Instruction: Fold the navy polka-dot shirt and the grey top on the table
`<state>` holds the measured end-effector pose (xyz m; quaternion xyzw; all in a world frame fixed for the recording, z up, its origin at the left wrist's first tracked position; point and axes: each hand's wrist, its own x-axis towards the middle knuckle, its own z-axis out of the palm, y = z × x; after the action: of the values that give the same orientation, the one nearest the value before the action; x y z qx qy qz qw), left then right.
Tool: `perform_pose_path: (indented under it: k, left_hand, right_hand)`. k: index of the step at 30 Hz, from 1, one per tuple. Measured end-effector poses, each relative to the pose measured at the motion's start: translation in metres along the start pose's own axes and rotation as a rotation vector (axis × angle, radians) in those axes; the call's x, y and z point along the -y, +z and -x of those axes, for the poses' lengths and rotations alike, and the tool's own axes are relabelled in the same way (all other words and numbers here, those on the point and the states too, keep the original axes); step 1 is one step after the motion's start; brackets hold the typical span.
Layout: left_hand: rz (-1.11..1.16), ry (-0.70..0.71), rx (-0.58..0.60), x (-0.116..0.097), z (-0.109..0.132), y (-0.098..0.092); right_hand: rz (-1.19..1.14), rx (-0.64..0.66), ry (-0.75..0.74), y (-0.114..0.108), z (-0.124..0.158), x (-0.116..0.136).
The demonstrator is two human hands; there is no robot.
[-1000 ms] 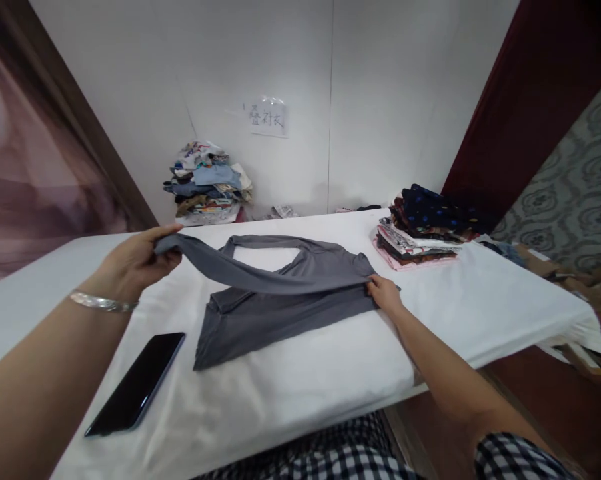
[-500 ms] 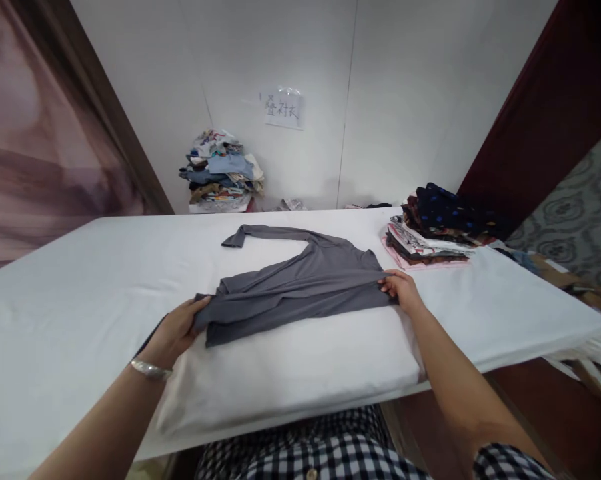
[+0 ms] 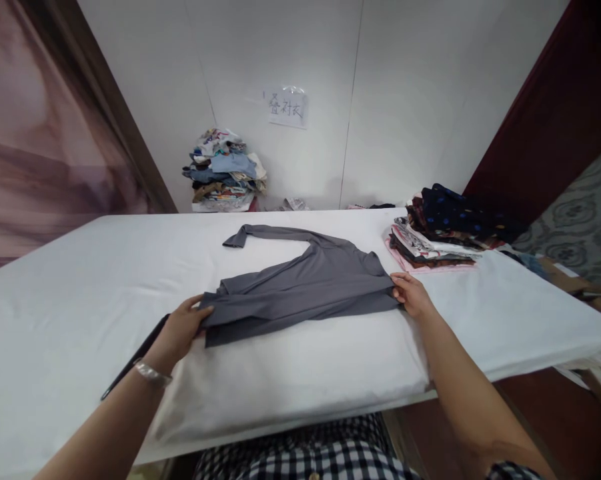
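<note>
A grey long-sleeved shirt (image 3: 300, 280) lies on the white-covered table, its near side folded over lengthwise. One sleeve stretches out to the left along the far side, its cuff bent. My left hand (image 3: 184, 327), with a silver bracelet at the wrist, pinches the left end of the folded layer at the hem. At the other end, my right hand (image 3: 411, 293) grips the shirt's edge near the collar. A dark, thin object (image 3: 136, 357) lies partly behind my left wrist; I cannot tell what it is.
Folded clothes (image 3: 430, 250) are stacked on the table's right side, with a dark blue spotted garment (image 3: 460, 213) on top. Behind the table at the left rises a tall clothes pile (image 3: 225, 172). A paper sign (image 3: 287, 108) hangs on the wall. The table's near edge runs before my body.
The folded layer looks flatter and more spread out between my hands. My right hand has shifted slightly right in view. More of the dark object shows beside my left wrist.
</note>
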<state>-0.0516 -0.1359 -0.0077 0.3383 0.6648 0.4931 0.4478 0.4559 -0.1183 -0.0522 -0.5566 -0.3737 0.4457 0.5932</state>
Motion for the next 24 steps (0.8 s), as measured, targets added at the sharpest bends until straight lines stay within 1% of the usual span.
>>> perform_pose_path:
  k: [1,2,4,5,6,7,9,10,11,12,13,15,16,17,19,21,22,23,24]
  left_hand:
    - [-0.165,0.08,-0.048,0.002,0.002,-0.001]
    - [-0.364,0.196,-0.093,0.005,0.005,-0.002]
    - [-0.778,0.507,-0.167,0.012,0.014,0.0]
    - [-0.917,0.659,-0.169,0.017,0.019,0.002]
    - [-0.984,0.78,-0.134,0.022,0.025,0.004]
    - [-1.016,0.872,-0.062,0.027,0.03,0.008]
    - [-1.058,0.972,0.121,0.036,0.037,0.015]
    - [-1.085,0.989,0.196,0.039,0.038,0.019]
    - [-1.117,0.992,0.244,0.04,0.039,0.021]
    - [-1.148,0.988,0.267,0.04,0.038,0.024]
    - [-1.175,0.985,0.282,0.038,0.038,0.026]
    - [-1.207,0.993,0.303,0.033,0.036,0.027]
    - [-1.219,1.0,0.303,0.03,0.036,0.027]
    - [-1.227,1.004,0.297,0.027,0.037,0.026]
    - [-1.229,1.001,0.312,0.024,0.04,0.023]
    - [-1.193,0.957,0.376,0.02,0.043,0.02]
    - [-1.158,0.904,0.404,0.016,0.043,0.018]
    - [-1.121,0.834,0.409,0.012,0.042,0.018]
    - [-1.09,0.765,0.381,0.008,0.04,0.019]
  right_hand:
    - [0.023,0.01,0.009,-0.001,0.0,0.0]
    - [0.055,0.006,0.012,-0.002,0.0,0.0]
    - [0.124,-0.045,-0.029,-0.003,0.002,0.001]
    - [0.161,-0.093,-0.081,-0.002,0.003,0.001]
    - [0.201,-0.155,-0.152,-0.002,0.004,0.001]
    - [0.253,-0.22,-0.239,-0.001,0.006,0.001]
    - [0.397,-0.307,-0.44,0.0,0.01,0.001]
    - [0.485,-0.301,-0.542,0.002,0.012,0.0]
    - [0.574,-0.251,-0.634,0.003,0.014,-0.001]
    - [0.659,-0.154,-0.705,0.005,0.015,-0.002]
    - [0.738,-0.026,-0.746,0.008,0.016,-0.004]
    - [0.876,0.215,-0.738,0.012,0.015,-0.007]
    - [0.932,0.293,-0.708,0.013,0.014,-0.008]
    - [0.978,0.339,-0.679,0.014,0.013,-0.01]
    - [1.029,0.359,-0.656,0.013,0.011,-0.011]
    - [1.038,0.365,-0.655,0.012,0.01,-0.011]
    - [1.033,0.365,-0.65,0.011,0.01,-0.011]
    - [1.024,0.358,-0.639,0.011,0.01,-0.01]
    - [1.012,0.345,-0.625,0.011,0.01,-0.01]
